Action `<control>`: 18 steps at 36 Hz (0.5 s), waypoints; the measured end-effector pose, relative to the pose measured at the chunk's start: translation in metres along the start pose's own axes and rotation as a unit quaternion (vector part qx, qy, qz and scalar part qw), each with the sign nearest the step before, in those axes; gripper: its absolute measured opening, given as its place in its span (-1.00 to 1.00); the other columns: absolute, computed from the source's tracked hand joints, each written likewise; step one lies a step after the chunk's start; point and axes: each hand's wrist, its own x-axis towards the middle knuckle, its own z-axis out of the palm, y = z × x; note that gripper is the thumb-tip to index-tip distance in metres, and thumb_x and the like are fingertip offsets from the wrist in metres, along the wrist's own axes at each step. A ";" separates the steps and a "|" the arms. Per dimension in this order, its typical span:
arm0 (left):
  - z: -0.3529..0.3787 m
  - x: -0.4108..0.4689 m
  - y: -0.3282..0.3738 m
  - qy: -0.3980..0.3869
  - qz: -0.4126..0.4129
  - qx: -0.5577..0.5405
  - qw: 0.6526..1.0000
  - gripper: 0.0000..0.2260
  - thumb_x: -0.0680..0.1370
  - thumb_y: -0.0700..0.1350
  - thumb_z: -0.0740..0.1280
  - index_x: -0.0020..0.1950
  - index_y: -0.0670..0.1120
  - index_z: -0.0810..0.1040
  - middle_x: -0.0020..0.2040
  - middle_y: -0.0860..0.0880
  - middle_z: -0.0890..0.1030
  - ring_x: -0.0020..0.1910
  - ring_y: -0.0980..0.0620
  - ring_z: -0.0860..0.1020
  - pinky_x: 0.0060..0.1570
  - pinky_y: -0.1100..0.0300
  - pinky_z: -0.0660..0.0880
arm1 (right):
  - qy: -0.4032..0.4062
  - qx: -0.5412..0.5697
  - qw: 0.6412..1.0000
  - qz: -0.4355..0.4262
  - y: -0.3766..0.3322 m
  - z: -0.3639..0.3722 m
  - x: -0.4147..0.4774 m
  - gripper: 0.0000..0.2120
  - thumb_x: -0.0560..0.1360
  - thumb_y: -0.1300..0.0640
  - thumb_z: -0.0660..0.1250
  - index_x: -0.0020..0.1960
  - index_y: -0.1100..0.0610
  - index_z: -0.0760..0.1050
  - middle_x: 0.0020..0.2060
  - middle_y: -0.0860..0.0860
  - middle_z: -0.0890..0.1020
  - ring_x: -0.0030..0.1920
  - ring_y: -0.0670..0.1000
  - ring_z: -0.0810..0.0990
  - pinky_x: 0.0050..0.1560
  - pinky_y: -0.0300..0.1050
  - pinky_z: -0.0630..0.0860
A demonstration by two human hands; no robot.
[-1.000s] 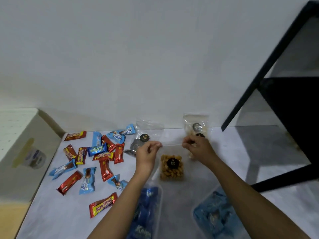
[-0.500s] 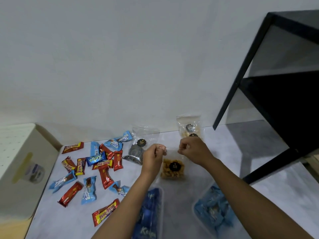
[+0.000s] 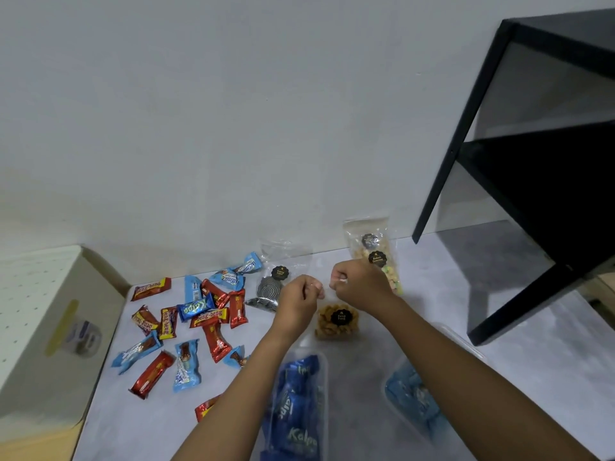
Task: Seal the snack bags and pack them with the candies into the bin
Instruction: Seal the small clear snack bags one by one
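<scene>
Both hands are on the mouth of the golden snack bag (image 3: 336, 322), mid-table!

The grey table (image 3: 382, 437) carries everything: two clear tubs at the near edge, one left (image 3: 325, 387) and one right (image 3: 389, 387), both showing blue wrappers. Three snack bags next. The golden one is clear with a black round label and crunchy brown pieces bunched low. Its long axis runs away from the person and its mouth points at the wall. The left hand (image 3: 299, 296) and right hand (image 3: 361, 284) each pinch that clear top strip, fingers curled tight, knuckles nearly meeting. The dark swirl bag (image 3: 268, 289) lies just left, and the pastel biscuit bag (image 3: 376, 251) leans on the wall behind. Smallest are the loose candies (image 3: 196, 307), roughly sixteen, red and blue, scattered left.
</scene>
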 end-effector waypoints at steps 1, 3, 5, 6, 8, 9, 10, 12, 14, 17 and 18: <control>-0.001 -0.001 0.000 -0.004 0.003 0.002 1.000 -0.76 0.56 -0.27 0.20 -0.25 -0.03 0.46 -0.31 0.05 0.56 -0.29 0.14 0.50 -0.30 0.48 0.39 | -0.002 -0.004 1.000 0.000 -0.001 0.001 -0.001 -0.87 0.40 0.18 0.26 -0.26 0.03 0.54 -0.22 -0.04 0.61 -0.12 0.06 0.56 -0.16 -0.17 0.41; -0.003 -0.003 -0.001 -0.007 0.006 0.005 1.000 -0.78 0.56 -0.27 0.20 -0.24 -0.04 0.47 -0.31 0.05 0.56 -0.30 0.16 0.50 -0.28 0.49 0.39 | -0.008 0.007 1.000 0.002 -0.001 0.003 -0.001 -0.88 0.40 0.18 0.27 -0.26 0.03 0.54 -0.23 -0.04 0.61 -0.12 0.06 0.56 -0.18 -0.17 0.40; -0.006 -0.004 -0.003 -0.004 0.007 0.003 1.000 -0.77 0.57 -0.26 0.21 -0.25 -0.02 0.47 -0.30 0.04 0.56 -0.27 0.15 0.52 -0.25 0.49 0.40 | -0.020 0.044 0.999 0.009 -0.002 0.002 -0.002 -0.88 0.41 0.15 0.31 -0.29 0.01 0.52 -0.27 -0.07 0.58 -0.13 0.04 0.57 -0.17 -0.15 0.44; -0.008 -0.004 -0.003 -0.003 0.006 0.000 1.000 -0.77 0.57 -0.26 0.21 -0.25 -0.02 0.47 -0.30 0.04 0.56 -0.27 0.15 0.53 -0.24 0.49 0.40 | -0.030 0.068 0.997 0.012 -0.001 0.000 -0.002 -0.90 0.41 0.12 0.33 -0.29 0.01 0.53 -0.27 -0.07 0.59 -0.13 0.02 0.57 -0.14 -0.12 0.46; -0.011 -0.004 -0.004 0.000 0.001 -0.003 1.000 -0.80 0.57 -0.23 0.23 -0.23 -0.08 0.50 -0.30 0.05 0.57 -0.27 0.17 0.52 -0.25 0.51 0.39 | -0.040 0.104 0.994 0.021 0.003 -0.002 -0.003 -0.93 0.39 0.08 0.39 -0.24 0.06 0.58 -0.24 -0.04 0.62 -0.13 0.00 0.59 -0.09 -0.09 0.50; -0.013 -0.004 -0.004 0.003 -0.002 -0.003 1.000 -0.83 0.57 -0.22 0.23 -0.20 -0.13 0.52 -0.30 0.05 0.56 -0.28 0.20 0.52 -0.27 0.52 0.39 | -0.040 0.112 0.993 0.027 0.007 -0.005 -0.004 -0.92 0.38 0.09 0.41 -0.21 0.10 0.59 -0.24 -0.03 0.62 -0.15 -0.01 0.58 -0.10 -0.09 0.51; -0.016 -0.005 -0.003 0.007 -0.006 -0.005 1.000 -0.84 0.58 -0.21 0.23 -0.17 -0.18 0.53 -0.30 0.05 0.56 -0.31 0.24 0.50 -0.30 0.52 0.38 | -0.039 0.119 0.992 0.036 0.010 -0.007 -0.005 -0.91 0.38 0.11 0.42 -0.18 0.13 0.60 -0.24 -0.03 0.61 -0.17 -0.02 0.57 -0.11 -0.11 0.50; -0.021 -0.006 -0.003 0.007 -0.009 -0.012 1.000 -0.84 0.58 -0.20 0.23 -0.11 -0.24 0.55 -0.30 0.04 0.55 -0.42 0.29 0.48 -0.39 0.51 0.37 | -0.032 0.137 0.989 0.045 0.017 -0.012 -0.009 -0.91 0.40 0.15 0.41 -0.17 0.18 0.61 -0.25 -0.03 0.59 -0.21 -0.04 0.54 -0.13 -0.11 0.49; -0.024 -0.008 -0.002 -0.006 -0.005 -0.014 1.000 -0.84 0.57 -0.22 0.24 -0.07 -0.29 0.55 -0.30 0.03 0.54 -0.47 0.35 0.47 -0.41 0.52 0.36 | -0.024 0.155 0.987 0.044 0.022 -0.015 -0.014 -0.90 0.41 0.19 0.39 -0.16 0.22 0.62 -0.27 -0.05 0.58 -0.23 -0.06 0.53 -0.15 -0.13 0.48; -0.026 -0.011 0.000 -0.027 0.005 -0.013 1.000 -0.84 0.57 -0.26 0.24 -0.03 -0.35 0.55 -0.29 0.02 0.54 -0.48 0.37 0.46 -0.41 0.52 0.35 | -0.022 0.159 0.986 0.053 0.022 -0.016 -0.021 -0.94 0.43 0.18 0.38 -0.20 0.14 0.60 -0.30 -0.06 0.55 -0.24 -0.06 0.49 -0.17 -0.16 0.42; -0.027 -0.011 0.000 -0.033 0.007 -0.012 0.999 -0.84 0.57 -0.26 0.24 -0.03 -0.35 0.55 -0.29 0.01 0.54 -0.48 0.37 0.46 -0.41 0.52 0.36 | -0.019 0.154 0.986 0.059 0.022 -0.015 -0.023 -0.93 0.43 0.17 0.36 -0.23 0.09 0.58 -0.31 -0.08 0.55 -0.22 -0.05 0.50 -0.15 -0.13 0.43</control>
